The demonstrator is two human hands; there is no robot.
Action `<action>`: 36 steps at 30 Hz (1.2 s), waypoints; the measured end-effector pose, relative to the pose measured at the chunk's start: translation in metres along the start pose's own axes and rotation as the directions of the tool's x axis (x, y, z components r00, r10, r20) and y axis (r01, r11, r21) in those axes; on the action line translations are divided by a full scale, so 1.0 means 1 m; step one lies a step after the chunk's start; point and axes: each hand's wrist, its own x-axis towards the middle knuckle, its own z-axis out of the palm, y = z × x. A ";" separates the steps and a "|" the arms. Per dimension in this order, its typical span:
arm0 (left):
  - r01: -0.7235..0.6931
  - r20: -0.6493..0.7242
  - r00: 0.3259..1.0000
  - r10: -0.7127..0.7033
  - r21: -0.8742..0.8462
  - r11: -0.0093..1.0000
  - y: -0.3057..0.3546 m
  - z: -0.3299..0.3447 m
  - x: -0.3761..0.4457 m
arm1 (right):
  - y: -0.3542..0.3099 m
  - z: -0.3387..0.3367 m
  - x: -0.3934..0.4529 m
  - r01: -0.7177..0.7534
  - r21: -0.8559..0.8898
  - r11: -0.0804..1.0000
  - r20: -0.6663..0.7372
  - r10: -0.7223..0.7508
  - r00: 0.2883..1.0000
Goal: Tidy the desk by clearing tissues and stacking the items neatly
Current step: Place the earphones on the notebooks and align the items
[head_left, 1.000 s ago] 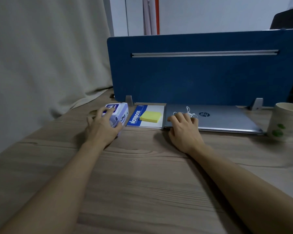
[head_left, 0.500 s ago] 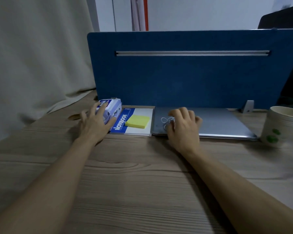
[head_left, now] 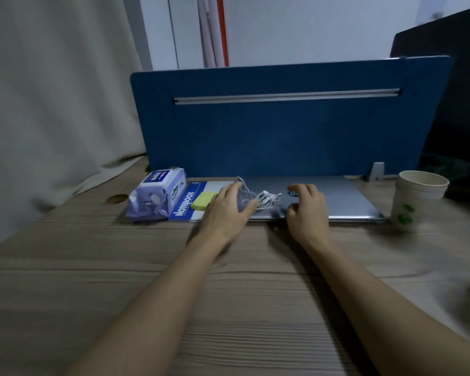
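Observation:
A purple tissue pack (head_left: 158,196) lies at the back left of the wooden desk (head_left: 228,294). Beside it is a blue notebook (head_left: 186,206) with a yellow sticky-note pad (head_left: 202,203) on top. A closed silver laptop (head_left: 345,196) lies to the right, with tangled white earphones (head_left: 269,199) on its lid. My left hand (head_left: 227,208) rests over the notebook's right edge, its thumb and fingertips touching the earphone cable. My right hand (head_left: 307,211) hovers on the laptop just right of the earphones, fingers loosely curled and holding nothing.
A blue desk divider (head_left: 282,126) stands right behind the items. A stack of paper cups (head_left: 418,202) stands at the right, close to the laptop's corner. A curtain (head_left: 52,104) hangs at the left, and a round cable hole (head_left: 117,198) sits near the tissue pack.
My left hand has left the tissue pack and moved right to the earphones. My right hand has shifted right along the laptop, uncovering the earphones.

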 end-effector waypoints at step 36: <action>0.170 -0.170 0.974 -0.150 0.111 0.979 -0.079 -0.044 0.020 | 0.004 0.025 0.010 0.303 -0.187 0.935 0.338 -0.228 0.913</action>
